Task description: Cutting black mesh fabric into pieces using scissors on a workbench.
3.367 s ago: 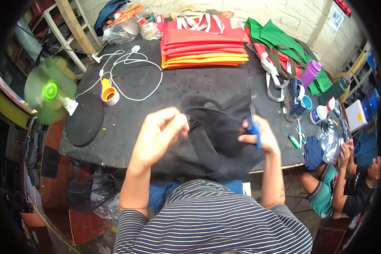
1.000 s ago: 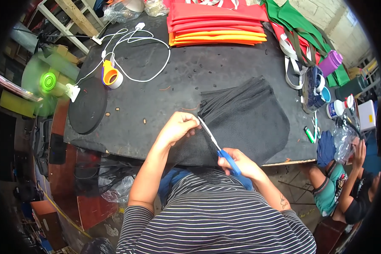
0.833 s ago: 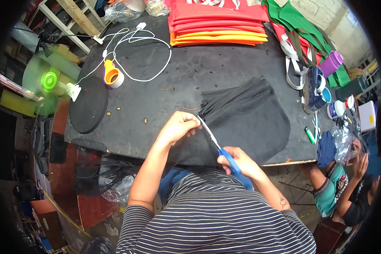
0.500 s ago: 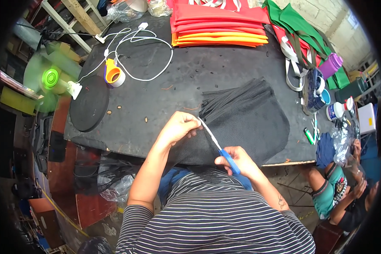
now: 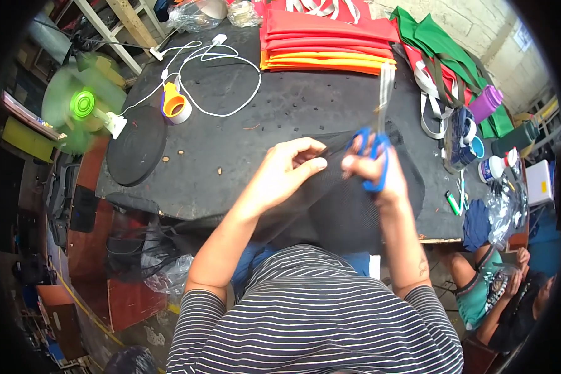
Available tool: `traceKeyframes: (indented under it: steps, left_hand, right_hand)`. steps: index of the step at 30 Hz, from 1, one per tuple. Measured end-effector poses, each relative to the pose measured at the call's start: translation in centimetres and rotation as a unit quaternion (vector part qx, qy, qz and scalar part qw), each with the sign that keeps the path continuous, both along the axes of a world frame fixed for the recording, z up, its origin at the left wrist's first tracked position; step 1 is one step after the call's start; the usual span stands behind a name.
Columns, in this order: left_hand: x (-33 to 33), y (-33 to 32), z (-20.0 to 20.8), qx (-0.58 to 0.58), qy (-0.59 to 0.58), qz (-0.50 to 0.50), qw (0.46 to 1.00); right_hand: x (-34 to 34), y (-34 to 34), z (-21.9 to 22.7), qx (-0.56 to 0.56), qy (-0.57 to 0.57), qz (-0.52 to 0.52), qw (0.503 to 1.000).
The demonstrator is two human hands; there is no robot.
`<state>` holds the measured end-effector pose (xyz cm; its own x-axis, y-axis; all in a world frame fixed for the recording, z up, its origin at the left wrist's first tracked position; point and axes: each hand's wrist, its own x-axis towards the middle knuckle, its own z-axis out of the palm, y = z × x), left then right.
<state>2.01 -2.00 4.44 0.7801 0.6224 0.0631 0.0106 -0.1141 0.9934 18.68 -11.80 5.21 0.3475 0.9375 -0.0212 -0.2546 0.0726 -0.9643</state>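
Black mesh fabric (image 5: 343, 215) lies in folds along the near part of the table and trails off its left front edge. My left hand (image 5: 287, 171) is over the mesh, fingers curled, thumb and forefinger apart; no fabric shows clearly pinched between them. Close by on the right, my right hand (image 5: 386, 174) holds blue-handled scissors (image 5: 382, 146), its fingers through the loops. The blades point away from me, toward the folded bags, and are smeared by motion. My right thumb comes near the mesh, but contact is unclear.
Folded red and orange fabric bags (image 5: 327, 43) are stacked at the back. A white cable (image 5: 255, 93), tape dispenser (image 5: 176, 107), black disc (image 5: 137, 146) and spinning green fan (image 5: 82, 105) are leftward. Green bags (image 5: 436, 37) and bottles (image 5: 492, 168) line the right. Another person (image 5: 492, 280) sits lower right.
The scissors have swung up and away from the mesh edge, in my right hand. My left hand has moved right and loosened from its pinch. The mesh has shifted and its folds have collapsed.
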Motion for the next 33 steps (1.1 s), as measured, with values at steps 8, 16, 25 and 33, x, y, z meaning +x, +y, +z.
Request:
traceKeyframes:
  steps: [8,16,25,33]
  left_hand:
    - [-4.5,-0.5,3.3,-0.018,0.062,-0.12,0.991]
    - [0.0,-4.8,-0.7,0.154,0.029,-0.202,0.967]
    - [-3.2,0.0,-0.1,-0.179,0.099,-0.089,0.975]
    - [-2.4,2.4,-8.7,0.02,0.199,0.066,0.977]
  right_hand:
    - [16.7,-8.3,6.7,0.236,0.036,0.014,0.971]
    - [12.8,-12.5,9.9,0.163,0.017,-0.171,0.972]
    - [16.4,-6.6,5.3,-0.006,-0.221,-0.128,0.967]
    - [14.6,-2.5,-4.0,-0.063,-0.211,-0.306,0.926]
